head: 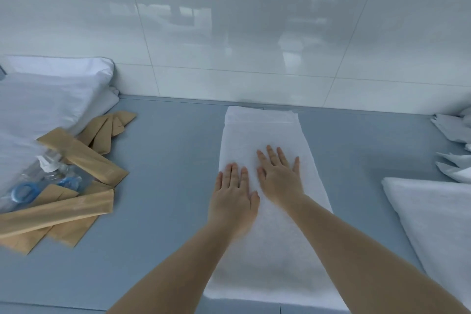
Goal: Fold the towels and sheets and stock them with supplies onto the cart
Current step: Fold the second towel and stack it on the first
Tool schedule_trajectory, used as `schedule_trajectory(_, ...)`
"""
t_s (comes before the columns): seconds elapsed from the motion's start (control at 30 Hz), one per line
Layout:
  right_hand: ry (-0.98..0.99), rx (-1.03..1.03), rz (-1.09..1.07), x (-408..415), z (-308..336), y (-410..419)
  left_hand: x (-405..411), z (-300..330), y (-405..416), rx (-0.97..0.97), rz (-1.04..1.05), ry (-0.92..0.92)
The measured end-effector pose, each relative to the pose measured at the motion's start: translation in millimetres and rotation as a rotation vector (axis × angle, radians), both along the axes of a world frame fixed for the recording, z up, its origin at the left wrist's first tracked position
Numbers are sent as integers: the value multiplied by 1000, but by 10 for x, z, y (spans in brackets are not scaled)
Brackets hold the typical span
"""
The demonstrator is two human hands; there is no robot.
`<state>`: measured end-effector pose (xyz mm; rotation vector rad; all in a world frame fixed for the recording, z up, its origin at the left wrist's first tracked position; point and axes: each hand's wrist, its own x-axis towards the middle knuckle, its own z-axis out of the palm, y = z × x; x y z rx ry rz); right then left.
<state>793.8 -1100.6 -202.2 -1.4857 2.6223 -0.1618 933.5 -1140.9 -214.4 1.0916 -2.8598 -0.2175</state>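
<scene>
A long white towel (267,237), folded into a narrow strip with a soft, nubby terry surface, is lying lengthwise on the smooth grey-blue table (165,211), running from the near edge to the far edge where the table is meeting a glossy white tiled wall (229,33). A flat woven band is crossing the towel at its far end.

Both hands are lying palm down on the middle of the towel, side by side and almost touching. The left hand (233,199) is resting flat on the towel's left edge with its fingers straight and close together. The right hand (279,176) is pressing flat slightly farther along, its fingers straight and spread a little. Neither hand is gripping anything.

On the left, a heap of white sheets (46,99) with a smooth, creased weave is sitting against the wall. In front of it, long flat brown paper packets (84,158) are lying scattered and overlapping, with clear plastic bottles (51,173) among them. On the right, another white folded towel (433,216) is lying at the table's edge, and crumpled white wrappers (453,130) are sitting beyond it.
</scene>
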Motion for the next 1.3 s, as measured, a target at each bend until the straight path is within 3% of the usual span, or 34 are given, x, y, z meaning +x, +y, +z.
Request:
schedule_trajectory(0.13, 1, 63, 101, 90, -70, 170, -1, -25, 2, 8, -9, -4)
schedule_trajectory(0.37, 80, 224, -228, -249, 88, 748, -54, 22, -102, 143, -63, -147)
schedule_trajectory(0.43, 107, 127, -169, -12, 111, 841, 0, 19, -36, 59, -60, -69)
schedule_trajectory(0.57, -44, 57, -41, 578, 31, 1096, 83, 131, 119, -118, -110, 21)
schedule_trajectory(0.73, -4, 51, -65, 708, 16, 1176, 355, 93, 409, 8, -117, 58)
schedule_trajectory(0.9, 4, 39, 33, 973, -91, 1157, 539, -10, 588, -3, -99, 3)
schedule_trajectory(1.17, 11, 112, -106, 657, -25, 1751, 873, 81, 712, 73, -60, -20)
schedule_trajectory(1.3, -37, 159, 5, 723, 56, 2082, 1156, 97, 901, 126, -175, -108)
